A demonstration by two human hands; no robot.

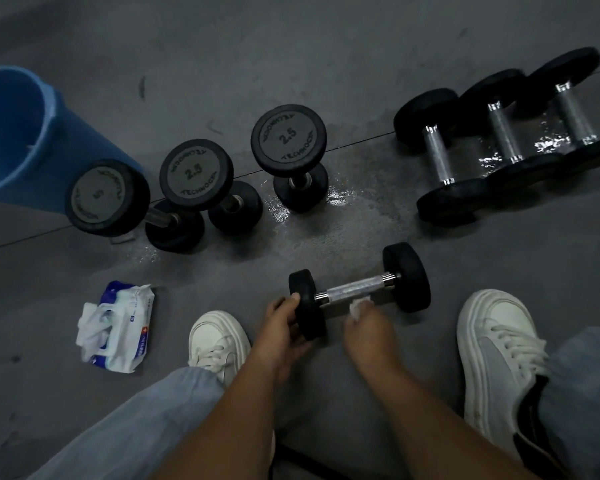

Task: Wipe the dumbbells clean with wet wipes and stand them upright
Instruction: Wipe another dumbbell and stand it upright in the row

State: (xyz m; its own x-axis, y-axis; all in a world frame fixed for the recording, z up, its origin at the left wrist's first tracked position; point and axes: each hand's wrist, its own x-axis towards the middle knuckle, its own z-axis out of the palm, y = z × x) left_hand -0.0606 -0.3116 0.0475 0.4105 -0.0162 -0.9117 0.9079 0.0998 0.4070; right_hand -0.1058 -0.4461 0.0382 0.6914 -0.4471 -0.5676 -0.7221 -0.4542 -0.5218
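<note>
A small black dumbbell [407,275] with a chrome handle lies on its side on the grey floor between my feet. My left hand [283,323] grips its near head. My right hand [371,323] holds a white wet wipe [358,305] against the handle. Three dumbbells stand upright behind it: one at the left [106,197], one in the middle [196,174] and one to the right [288,138]. Three more dumbbells [492,129] lie on their sides at the far right. A pack of wet wipes [118,327] lies on the floor to my left.
A blue bucket [49,143] lies tipped at the far left, next to the standing dumbbells. Wet patches shine on the floor [343,216] around the dumbbells. My white shoes [219,341] [496,358] flank the dumbbell I hold.
</note>
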